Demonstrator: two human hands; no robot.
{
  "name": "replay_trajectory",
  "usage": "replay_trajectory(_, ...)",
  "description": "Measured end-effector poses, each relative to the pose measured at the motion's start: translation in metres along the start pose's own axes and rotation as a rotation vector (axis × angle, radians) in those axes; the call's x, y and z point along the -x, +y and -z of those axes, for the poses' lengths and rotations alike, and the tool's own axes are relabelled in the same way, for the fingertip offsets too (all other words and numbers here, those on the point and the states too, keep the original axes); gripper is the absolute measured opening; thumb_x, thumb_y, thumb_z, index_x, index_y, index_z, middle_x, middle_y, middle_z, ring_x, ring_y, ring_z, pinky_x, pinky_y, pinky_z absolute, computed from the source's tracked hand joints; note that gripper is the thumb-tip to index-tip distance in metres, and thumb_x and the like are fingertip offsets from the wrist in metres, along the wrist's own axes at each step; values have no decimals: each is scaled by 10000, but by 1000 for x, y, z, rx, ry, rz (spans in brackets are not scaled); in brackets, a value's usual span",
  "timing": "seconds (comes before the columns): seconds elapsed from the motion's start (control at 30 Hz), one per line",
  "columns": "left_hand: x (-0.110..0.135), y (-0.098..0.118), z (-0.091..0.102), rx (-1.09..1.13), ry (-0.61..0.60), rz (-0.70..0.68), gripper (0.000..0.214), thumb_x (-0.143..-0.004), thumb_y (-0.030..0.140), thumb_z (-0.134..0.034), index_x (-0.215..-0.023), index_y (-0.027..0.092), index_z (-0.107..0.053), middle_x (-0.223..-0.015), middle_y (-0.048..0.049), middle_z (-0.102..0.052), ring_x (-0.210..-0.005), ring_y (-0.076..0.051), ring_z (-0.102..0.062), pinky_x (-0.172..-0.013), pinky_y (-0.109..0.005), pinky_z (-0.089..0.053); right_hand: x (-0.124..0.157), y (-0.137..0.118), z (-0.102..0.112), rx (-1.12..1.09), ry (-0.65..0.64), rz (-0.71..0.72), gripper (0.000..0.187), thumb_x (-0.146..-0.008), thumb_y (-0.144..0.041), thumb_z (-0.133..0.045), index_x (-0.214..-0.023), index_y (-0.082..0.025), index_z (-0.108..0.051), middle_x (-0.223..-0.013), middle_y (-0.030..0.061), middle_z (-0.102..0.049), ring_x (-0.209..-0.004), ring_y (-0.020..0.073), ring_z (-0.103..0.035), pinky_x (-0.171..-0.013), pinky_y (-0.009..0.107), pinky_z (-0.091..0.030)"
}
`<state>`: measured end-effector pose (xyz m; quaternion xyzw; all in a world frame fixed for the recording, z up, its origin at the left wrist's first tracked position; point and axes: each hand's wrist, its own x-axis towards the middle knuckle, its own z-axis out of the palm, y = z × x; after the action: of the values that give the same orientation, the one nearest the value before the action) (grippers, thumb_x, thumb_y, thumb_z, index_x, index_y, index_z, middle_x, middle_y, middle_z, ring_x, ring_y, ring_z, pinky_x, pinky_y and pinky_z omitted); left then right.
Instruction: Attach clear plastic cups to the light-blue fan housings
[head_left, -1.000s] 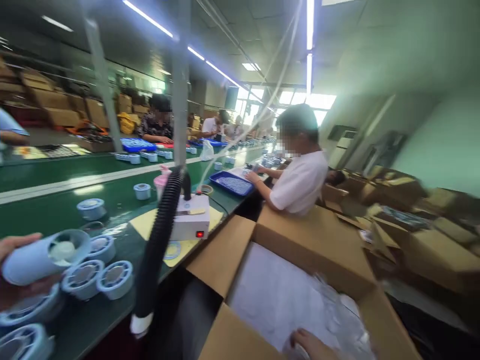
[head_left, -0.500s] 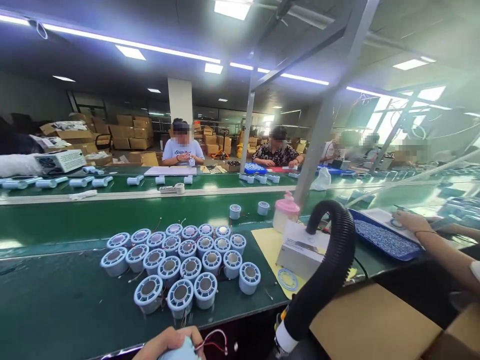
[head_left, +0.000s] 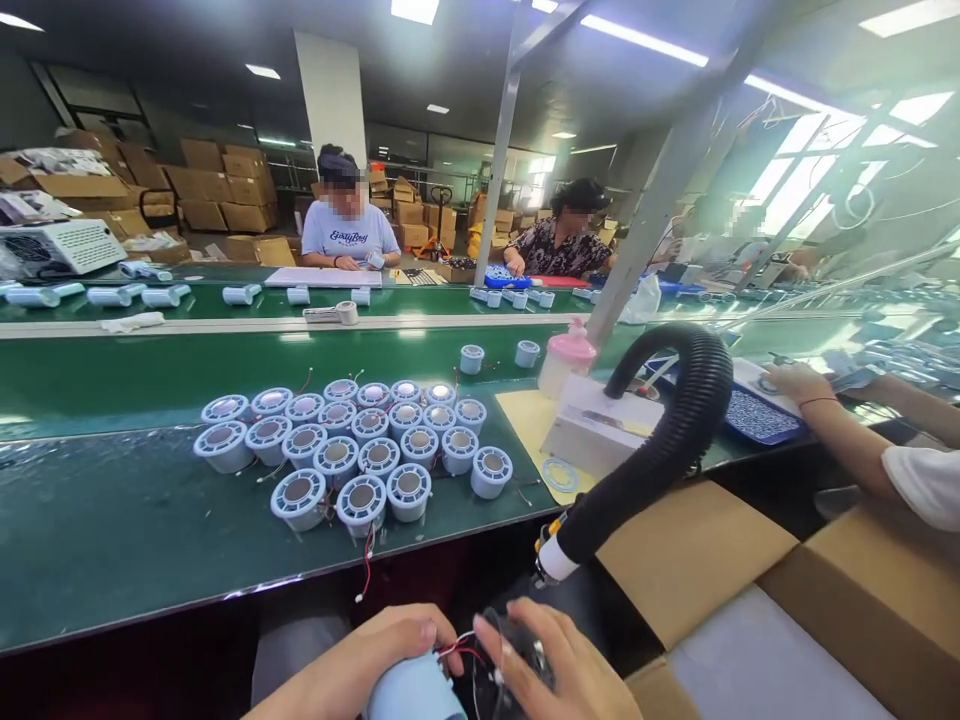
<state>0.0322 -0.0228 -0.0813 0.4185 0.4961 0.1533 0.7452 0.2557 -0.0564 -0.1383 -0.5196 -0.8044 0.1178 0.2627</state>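
Observation:
Low in the view, my left hand [head_left: 397, 640] is wrapped round a light-blue cylindrical housing [head_left: 416, 690], partly cut off by the bottom edge. Red and white wires [head_left: 461, 648] stick out of its end. Close beside them, my right hand [head_left: 570, 660] has its fingers curled around a dark, partly see-through thing [head_left: 517, 640] whose kind I cannot make out. On the bench ahead stand several light-blue round units [head_left: 361, 500] with grey discs in slotted tops. Thin wires trail from some of them; one red wire hangs over the bench edge.
A black ribbed hose [head_left: 660, 430] arches beside a white box [head_left: 592, 425] on the right. Behind the box is a pink-lidded container [head_left: 568, 355]. An open carton [head_left: 697, 560] sits low right. A co-worker's arm [head_left: 847, 420] reaches over a blue tray [head_left: 757, 415]. Other people sit across the green conveyor [head_left: 187, 365].
My right hand has come into view beside the wires. My left hand and the housing have moved slightly up and right. The view has tilted down, showing more of the carton.

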Motion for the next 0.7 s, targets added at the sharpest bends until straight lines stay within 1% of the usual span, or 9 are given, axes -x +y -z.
replay_trajectory(0.07, 0, -5, 1, -255, 24, -81, 337, -768, 495, -544, -887, 209, -673, -849, -41, -609, -652, -143, -506, -506, -204, -359, -6, -9, -5, 73, 48, 99, 490, -786, -332, -685, -1265, -314, -580, -1192, 121, -623, -987, 305, -645, -735, 397, -601)
replay_trajectory(0.13, 0, -10, 1, -564, 67, -246, 233, -810, 413, -556, -896, 242, -689, -968, -43, -622, -839, -185, -563, -713, -241, -427, -12, -13, -5, 66, 13, 156, 451, -652, -304, -799, -1087, -294, -682, -1203, 104, -617, -971, 306, -641, -717, 386, -604)
replay_trajectory(0.2, -1, -13, 1, -782, 126, -378, 207, -847, 380, -533, -924, 263, -685, -1029, -48, -606, -913, -208, -575, -801, -271, -413, -17, -17, 0, -48, -130, 129, 334, -538, -238, -869, -834, -278, -721, -1177, 49, -628, -969, 271, -640, -747, 333, -595)
replay_trajectory(0.3, -1, -15, 0, -835, 189, -441, 218, -882, 387, -497, -976, 276, -658, -1032, -46, -585, -894, -201, -582, -783, -272, -418, -24, -25, 11, -234, -320, 19, 255, -560, -203, -870, -754, -260, -715, -1174, 8, -612, -1013, 201, -625, -846, 254, -547)
replay_trajectory(0.37, -1, -15, 0, -764, 174, -459, 230, -897, 405, -480, -968, 267, -650, -1008, -41, -591, -892, -191, -578, -795, -264, -427, -27, -30, 17, -317, -345, -49, 177, -642, -178, -826, -759, -242, -709, -1151, 9, -612, -1008, 172, -622, -880, 235, -524)
replay_trajectory(0.43, -1, -14, 1, -663, 169, -450, 250, -895, 425, -481, -933, 247, -652, -975, -40, -605, -897, -188, -571, -819, -260, -439, -27, -29, 22, -376, -366, -71, 216, -635, -155, -828, -800, -226, -706, -1151, 27, -615, -1006, 176, -627, -886, 232, -522)
replay_trajectory(0.53, -3, -15, 8, -394, 193, -277, 309, -840, 491, -510, -885, 215, -642, -851, -31, -598, -754, -169, -571, -593, -217, -475, -17, -17, 25, -321, -368, -19, 417, -654, -190, -804, -1053, -213, -686, -1180, 81, -619, -1032, 225, -631, -906, 281, -537)
replay_trajectory(0.6, -6, -18, 14, -132, 154, -103, 354, -806, 527, -501, -875, 198, -614, -712, -11, -560, -572, -138, -539, -371, -164, -377, -4, -2, 23, -159, -246, 20, 465, -778, -219, -661, -1237, -180, -599, -1193, 124, -616, -1075, 255, -616, -909, 336, -547)
replay_trajectory(0.7, -14, -27, 18, 254, 45, 103, 363, -807, 522, -455, -870, 184, -570, -584, 6, -533, -395, -105, -488, -254, -131, -290, 17, 16, 15, 55, -45, 138, 448, -878, -227, -479, -1321, -178, -527, -1175, 146, -614, -1063, 244, -621, -836, 323, -579)
